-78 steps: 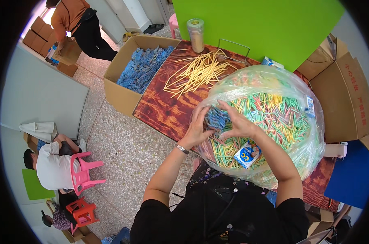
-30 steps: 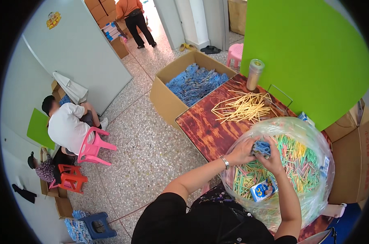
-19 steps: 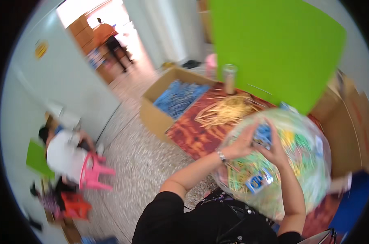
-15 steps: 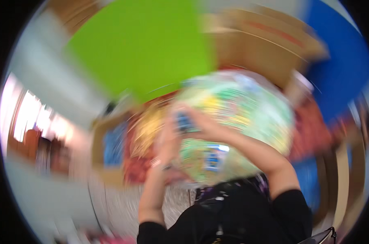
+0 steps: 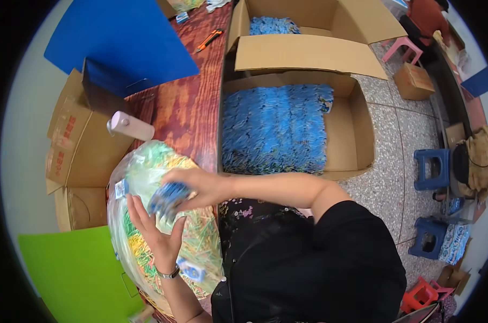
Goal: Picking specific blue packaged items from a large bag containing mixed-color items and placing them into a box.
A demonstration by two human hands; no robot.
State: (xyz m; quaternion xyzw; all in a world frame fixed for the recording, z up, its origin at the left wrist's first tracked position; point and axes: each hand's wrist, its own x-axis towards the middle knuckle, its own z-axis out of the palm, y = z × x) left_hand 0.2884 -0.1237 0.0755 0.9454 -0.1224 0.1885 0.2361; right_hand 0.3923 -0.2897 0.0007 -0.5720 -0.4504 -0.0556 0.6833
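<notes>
A bundle of small blue packets (image 5: pixel 169 199), blurred by motion, is gripped in my right hand (image 5: pixel 196 185). Its fingers and thumb wrap the bundle's right side. My left hand (image 5: pixel 160 237), with a watch at the wrist, has its fingers and thumb spread just left of and below the bundle; whether it touches the bundle I cannot tell. Beneath both hands lies a big clear plastic bag (image 5: pixel 114 215) full of thin green, yellow and pinkish sticks (image 5: pixel 203 231). A small blue-and-white packet (image 5: pixel 121 188) and a larger one (image 5: pixel 191 270) rest on the bag.
Right of the red wood-patterned table (image 5: pixel 192 110), an open carton (image 5: pixel 359 126) holds rows of blue packets (image 5: pixel 276 129). Another carton (image 5: pixel 308 54) stands beyond. A pink bottle (image 5: pixel 132 126), blue board (image 5: pixel 120 43), green board (image 5: pixel 77 269) and orange cutter (image 5: pixel 210 40) are nearby.
The view has swung right, bringing the packet-filled carton into sight. Both hands were close together around the blue bundle; now my left hand is spread, while my right hand grips the bundle.
</notes>
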